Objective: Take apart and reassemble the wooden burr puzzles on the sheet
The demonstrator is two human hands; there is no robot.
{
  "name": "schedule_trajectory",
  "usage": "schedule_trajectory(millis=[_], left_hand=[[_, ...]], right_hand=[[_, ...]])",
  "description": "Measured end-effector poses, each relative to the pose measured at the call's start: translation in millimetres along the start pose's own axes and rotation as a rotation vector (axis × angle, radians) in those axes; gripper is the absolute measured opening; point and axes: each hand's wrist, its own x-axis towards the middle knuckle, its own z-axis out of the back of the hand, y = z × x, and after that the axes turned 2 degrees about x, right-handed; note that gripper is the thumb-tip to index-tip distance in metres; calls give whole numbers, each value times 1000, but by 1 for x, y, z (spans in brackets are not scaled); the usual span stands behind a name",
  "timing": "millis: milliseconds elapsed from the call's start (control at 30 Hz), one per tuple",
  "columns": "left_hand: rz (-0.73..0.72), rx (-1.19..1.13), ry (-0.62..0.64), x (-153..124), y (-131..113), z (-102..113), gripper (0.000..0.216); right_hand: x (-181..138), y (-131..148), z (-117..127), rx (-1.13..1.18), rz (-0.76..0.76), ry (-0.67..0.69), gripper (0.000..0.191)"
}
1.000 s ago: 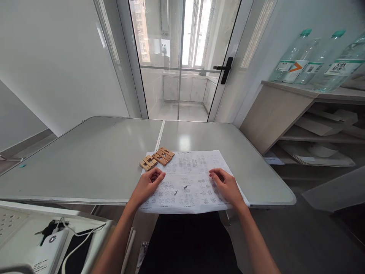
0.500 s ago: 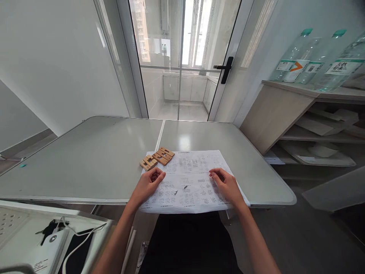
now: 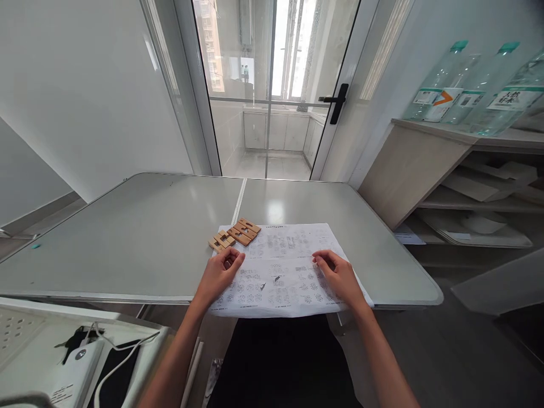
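Note:
A white printed instruction sheet (image 3: 284, 260) lies on the grey table (image 3: 140, 238) at its near edge. My left hand (image 3: 219, 275) rests on the sheet's left side with its fingers curled loosely and nothing in them. On the sheet's right side rests my right hand (image 3: 340, 277), fingers bent down onto the paper. Several notched wooden puzzle pieces (image 3: 233, 234) lie side by side at the sheet's upper left corner, just beyond my left hand.
A glass door with a black handle (image 3: 335, 102) stands behind the table. A wooden shelf unit (image 3: 429, 164) at the right carries large water bottles (image 3: 442, 85). At the lower left, a white device (image 3: 74, 371) and cables lie on a low surface.

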Motion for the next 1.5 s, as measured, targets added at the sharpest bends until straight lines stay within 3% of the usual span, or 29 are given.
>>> schedule_trajectory(millis=[200,400,500,733,967,1500], left_hand=[[-6,191,-481,7,13,3,32],[0,321,-575,10,18,-1,26],[27,382,-548,12,21,-5,37],[26,553,-345,20,34,-11,67],[-5,771,-239,26,38,-17,60],[6,845,-250,24,33,-18,55]], right_hand=[[-1,3,0,-1,-11,3,35],[-1,2,0,8,-6,3,34],[0,0,0,10,-7,2,33],[0,-2,0,2,-10,1,33],[0,-1,-1,-1,-6,-3,31],[0,-4,-1,1,-12,-4,31]])
